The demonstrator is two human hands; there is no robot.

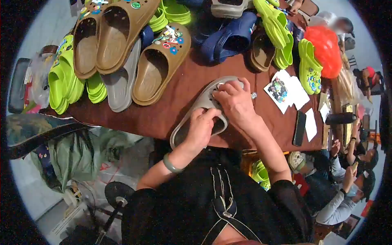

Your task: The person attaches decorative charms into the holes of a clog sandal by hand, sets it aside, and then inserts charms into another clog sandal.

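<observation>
A grey clog (204, 99) lies at the table's front edge, its toe pointing away from me. My left hand (201, 125) reaches into the clog's opening, fingers bent and closed on its upper near the strap. On top of the toe rests my right hand (233, 100), with its fingers curled and pressed to the clog's holed upper. Whether a small piece is between those fingers cannot be made out. A small grey charm (254, 95) is just right of my right hand. My left wrist wears a green bangle (172, 164).
Brown clogs (151, 77), lime clogs (61, 81) and navy clogs (228, 38) are piled along the back and left. White cards (300, 93), a black phone (299, 128) and a red bag (323, 51) are on the right. Other people (347, 196) sit at far right.
</observation>
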